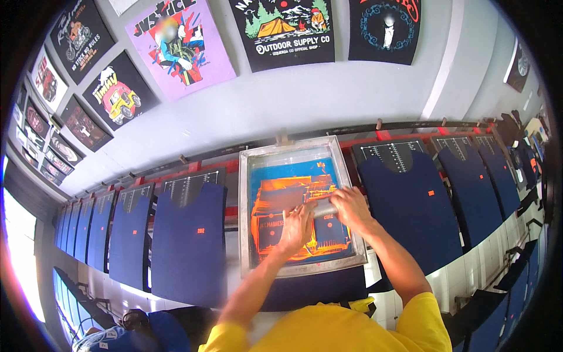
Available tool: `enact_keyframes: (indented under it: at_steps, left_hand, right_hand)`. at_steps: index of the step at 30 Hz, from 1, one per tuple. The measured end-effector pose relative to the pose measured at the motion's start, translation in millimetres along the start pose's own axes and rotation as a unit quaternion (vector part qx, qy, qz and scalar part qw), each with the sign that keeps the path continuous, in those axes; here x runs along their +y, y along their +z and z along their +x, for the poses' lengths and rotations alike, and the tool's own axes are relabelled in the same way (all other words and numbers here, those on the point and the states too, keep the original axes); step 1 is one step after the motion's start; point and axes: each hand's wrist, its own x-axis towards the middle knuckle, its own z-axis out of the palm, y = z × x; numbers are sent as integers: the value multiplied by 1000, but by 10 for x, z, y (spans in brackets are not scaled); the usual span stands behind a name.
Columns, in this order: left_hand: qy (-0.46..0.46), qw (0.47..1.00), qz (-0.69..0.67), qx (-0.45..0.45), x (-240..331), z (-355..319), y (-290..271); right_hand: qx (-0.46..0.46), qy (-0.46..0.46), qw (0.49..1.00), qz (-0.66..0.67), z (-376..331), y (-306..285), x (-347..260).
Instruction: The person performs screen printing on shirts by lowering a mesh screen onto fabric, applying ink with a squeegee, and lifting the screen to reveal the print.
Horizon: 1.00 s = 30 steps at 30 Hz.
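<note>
Both my hands are closed on a squeegee (323,207) with a grey bar-like handle. My left hand (297,227) grips its left end, and my right hand (352,207) wraps round its right end. The squeegee is over a printing screen (311,269) with a metal frame and a blue mesh. Orange ink (280,186) is smeared across the mesh, thickest in its upper left and middle. Beneath the screen lies a navy shirt (319,287), most of it hidden. My fingers cover part of the squeegee, and its blade cannot be made out.
Navy shirts with small orange prints lie on boards to the left (190,246) and right (410,211). A rail (217,151) runs behind them along the wall. Printed shirt panels (287,35) hang above. A person in blue (167,331) is at the lower left.
</note>
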Motion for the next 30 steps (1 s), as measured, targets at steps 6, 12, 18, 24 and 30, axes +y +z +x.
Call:
enact_keyframes:
  at_steps: [6, 12, 18, 24, 30]
  left_hand:
    - [41, 997, 56, -41, 367, -938, -19]
    - [23, 994, 45, -95, 483, -1405, 200]
    - [38, 992, 38, -113, 318, -1662, 324]
    - [107, 993, -51, -23, 127, -1620, 20]
    - [-181, 968, -153, 86, -839, -1817, -353]
  right_hand:
    - [12, 12, 1000, 24, -916, 123, -564]
    - [-21, 63, 997, 30, -1461, 208, -832]
    - [-10, 40, 998, 51, -1606, 280, -956]
    - [60, 75, 991, 93, -1643, 307, -1038]
    - [201, 235, 928, 208, -1675, 447, -882]
